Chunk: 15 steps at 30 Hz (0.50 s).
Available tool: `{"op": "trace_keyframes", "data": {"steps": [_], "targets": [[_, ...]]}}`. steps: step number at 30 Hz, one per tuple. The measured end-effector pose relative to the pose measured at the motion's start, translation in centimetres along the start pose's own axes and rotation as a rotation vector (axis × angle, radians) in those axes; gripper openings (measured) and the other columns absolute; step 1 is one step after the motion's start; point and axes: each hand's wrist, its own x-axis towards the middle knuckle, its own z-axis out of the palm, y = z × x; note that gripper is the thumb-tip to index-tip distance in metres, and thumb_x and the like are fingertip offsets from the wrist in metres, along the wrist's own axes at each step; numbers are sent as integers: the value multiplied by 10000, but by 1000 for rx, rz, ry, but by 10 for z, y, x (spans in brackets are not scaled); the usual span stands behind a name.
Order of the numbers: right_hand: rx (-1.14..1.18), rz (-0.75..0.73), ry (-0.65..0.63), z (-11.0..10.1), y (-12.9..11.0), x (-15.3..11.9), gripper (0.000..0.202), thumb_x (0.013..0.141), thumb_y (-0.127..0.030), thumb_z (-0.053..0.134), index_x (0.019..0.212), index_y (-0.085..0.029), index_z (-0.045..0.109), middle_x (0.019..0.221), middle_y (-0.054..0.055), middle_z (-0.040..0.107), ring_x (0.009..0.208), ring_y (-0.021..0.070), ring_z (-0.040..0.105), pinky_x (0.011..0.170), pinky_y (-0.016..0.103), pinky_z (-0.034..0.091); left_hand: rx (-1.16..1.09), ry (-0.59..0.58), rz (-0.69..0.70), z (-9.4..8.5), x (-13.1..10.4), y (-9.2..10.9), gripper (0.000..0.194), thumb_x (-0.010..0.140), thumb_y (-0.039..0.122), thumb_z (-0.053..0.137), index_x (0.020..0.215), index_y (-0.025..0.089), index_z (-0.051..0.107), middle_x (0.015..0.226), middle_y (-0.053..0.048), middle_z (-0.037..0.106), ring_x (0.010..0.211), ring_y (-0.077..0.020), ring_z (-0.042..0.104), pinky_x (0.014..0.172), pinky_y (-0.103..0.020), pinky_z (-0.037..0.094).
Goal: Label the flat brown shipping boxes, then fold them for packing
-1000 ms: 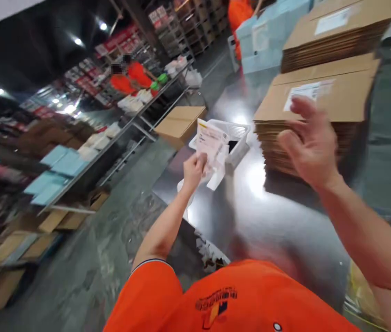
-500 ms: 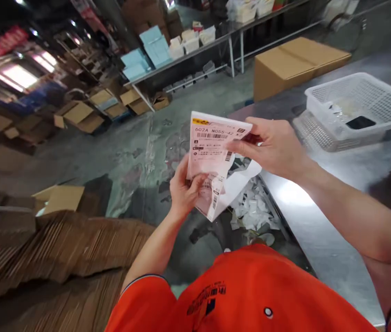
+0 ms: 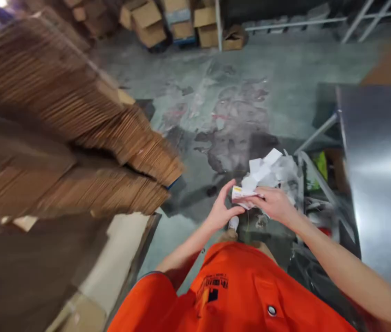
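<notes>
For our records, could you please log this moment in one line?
Right hand: holding printed paper; left hand: open beside it; white scraps: beyond

Bright orange shirt (image 3: 240, 281) below the left grip (image 3: 220, 211), with dark lettering (image 3: 216, 282) and a dark-and-yellow emblem (image 3: 212, 295) on the chest! A pale, dark-rimmed round button (image 3: 272, 310) sits lower right; dark trim (image 3: 152, 273) edges the short left sleeve (image 3: 147, 297); tan trousers (image 3: 228, 235) and a white shoe (image 3: 233, 223) peek out under the grip.
</notes>
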Motion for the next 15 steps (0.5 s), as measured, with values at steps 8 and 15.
{"op": "trace_keyframes", "data": {"steps": [8,15], "targets": [[138,-273,-249,135,-51,-2,273,901,-505,532,901,-290,700,880,50,747,795,261,716,731,369,561,45,487,-168,-69,-113,-38,161,821,331,699,774,179,721,787,-5,703,798,-147,639,805,-259,510],[140,-372,-351,237,-90,-36,275,880,-530,493,816,-377,713,808,-12,757,668,282,727,529,397,592,474,381,-177,-137,-205,-83,245,878,419,672,771,216,759,854,-51,747,923,-203,682,947,-307,501]]}}
